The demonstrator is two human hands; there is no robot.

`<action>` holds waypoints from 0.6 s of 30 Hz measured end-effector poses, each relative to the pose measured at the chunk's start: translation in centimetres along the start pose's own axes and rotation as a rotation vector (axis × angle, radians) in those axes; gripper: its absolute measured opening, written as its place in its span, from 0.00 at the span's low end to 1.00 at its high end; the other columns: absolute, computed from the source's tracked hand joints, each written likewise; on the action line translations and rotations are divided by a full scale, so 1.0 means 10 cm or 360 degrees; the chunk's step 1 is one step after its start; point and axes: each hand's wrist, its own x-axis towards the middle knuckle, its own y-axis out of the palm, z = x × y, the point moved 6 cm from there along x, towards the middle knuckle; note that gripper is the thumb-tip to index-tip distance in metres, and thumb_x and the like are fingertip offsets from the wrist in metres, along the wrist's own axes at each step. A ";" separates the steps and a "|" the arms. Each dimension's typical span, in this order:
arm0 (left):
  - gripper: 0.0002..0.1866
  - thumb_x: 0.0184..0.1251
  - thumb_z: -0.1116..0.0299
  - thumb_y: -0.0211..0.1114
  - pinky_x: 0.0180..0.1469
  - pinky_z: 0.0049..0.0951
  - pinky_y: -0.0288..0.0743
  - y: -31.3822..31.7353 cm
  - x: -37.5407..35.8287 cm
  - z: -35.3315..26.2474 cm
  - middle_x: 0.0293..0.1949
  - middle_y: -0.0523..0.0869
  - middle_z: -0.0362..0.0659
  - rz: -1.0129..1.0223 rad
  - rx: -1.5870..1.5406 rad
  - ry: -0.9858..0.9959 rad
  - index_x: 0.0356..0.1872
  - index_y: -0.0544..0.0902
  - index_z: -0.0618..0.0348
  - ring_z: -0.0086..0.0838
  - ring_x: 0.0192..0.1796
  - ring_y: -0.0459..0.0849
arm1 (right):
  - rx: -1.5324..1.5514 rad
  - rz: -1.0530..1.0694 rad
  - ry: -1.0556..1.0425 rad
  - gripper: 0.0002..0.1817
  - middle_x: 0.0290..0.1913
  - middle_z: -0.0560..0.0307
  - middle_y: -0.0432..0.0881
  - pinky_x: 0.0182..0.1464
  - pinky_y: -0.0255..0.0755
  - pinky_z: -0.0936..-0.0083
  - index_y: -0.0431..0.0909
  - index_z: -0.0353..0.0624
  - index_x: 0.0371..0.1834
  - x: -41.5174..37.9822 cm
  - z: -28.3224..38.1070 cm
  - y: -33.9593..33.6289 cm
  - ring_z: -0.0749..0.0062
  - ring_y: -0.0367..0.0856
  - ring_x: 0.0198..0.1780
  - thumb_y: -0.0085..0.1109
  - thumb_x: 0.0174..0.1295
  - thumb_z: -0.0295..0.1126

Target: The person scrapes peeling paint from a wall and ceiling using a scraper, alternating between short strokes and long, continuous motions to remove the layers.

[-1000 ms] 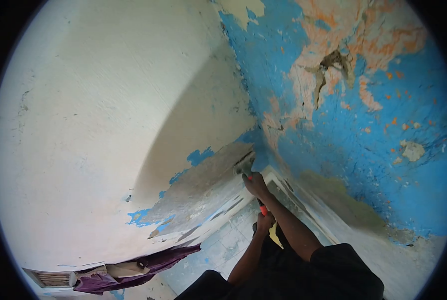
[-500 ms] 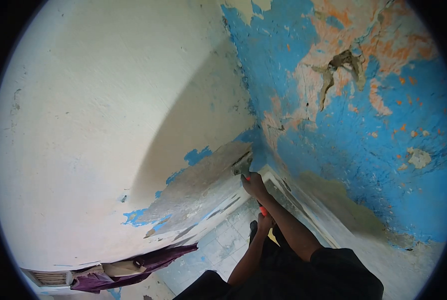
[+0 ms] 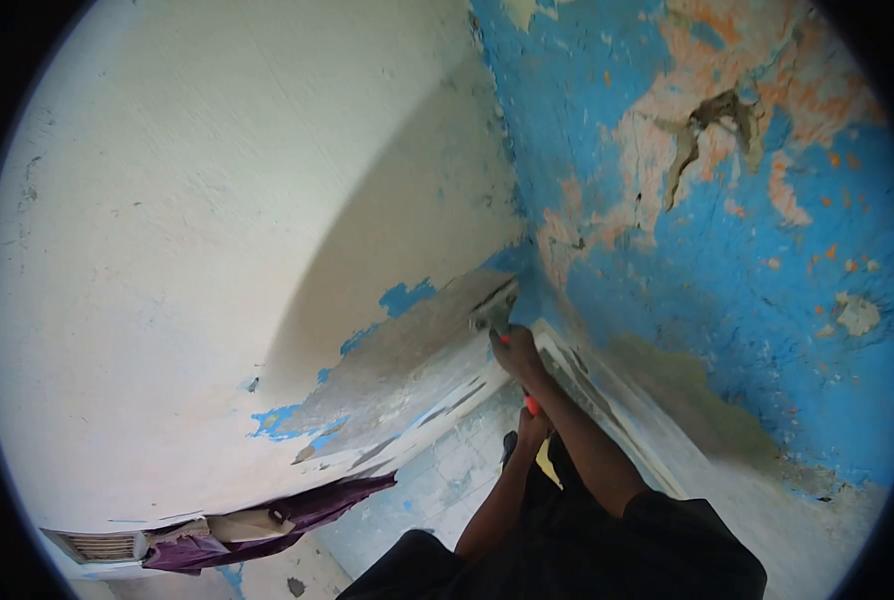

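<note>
A long-handled scraper [image 3: 494, 309] with a wide metal head and red on its handle lies against the lower part of the left wall, close to the corner. My right hand [image 3: 516, 352] is closed round the handle just below the head. Farther down, my left hand [image 3: 534, 426] grips the same handle near its lower end, in front of my body. Around the blade is a bare grey-brown patch [image 3: 397, 362], edged with ragged blue paint [image 3: 407, 297]. The blade's contact edge is too small to make out clearly.
The right wall [image 3: 657, 290] has peeling blue and orange paint and a deep crack [image 3: 722, 110]. A pale skirting ledge [image 3: 607, 400] runs along its foot. Purple cloth [image 3: 317, 512] hangs near a vent [image 3: 107, 546] at lower left. Pale tiles [image 3: 447, 475] cover the floor.
The scraper and both hands have shifted slightly upward in view, both hands still gripping the handle. The view itself has moved a little, so the walls appear farther right.
</note>
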 end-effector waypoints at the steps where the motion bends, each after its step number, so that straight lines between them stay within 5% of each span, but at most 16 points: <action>1: 0.15 0.64 0.62 0.55 0.16 0.24 0.57 0.05 0.07 0.03 0.14 0.70 0.36 0.0001 -0.0036 -0.0044 0.20 0.70 0.57 0.21 0.14 0.68 | -0.0014 -0.0064 -0.0081 0.15 0.25 0.35 0.78 0.35 0.70 0.60 0.76 0.30 0.27 0.05 -0.06 -0.01 0.39 0.79 0.35 0.57 0.59 0.36; 18: 0.16 0.64 0.59 0.56 0.17 0.25 0.58 0.03 -0.10 0.09 0.14 0.70 0.36 -0.0059 -0.0119 -0.0169 0.19 0.70 0.57 0.22 0.15 0.70 | -0.0105 0.0001 -0.0099 0.14 0.26 0.34 0.78 0.37 0.71 0.59 0.77 0.31 0.30 -0.08 -0.17 0.13 0.38 0.78 0.37 0.57 0.58 0.35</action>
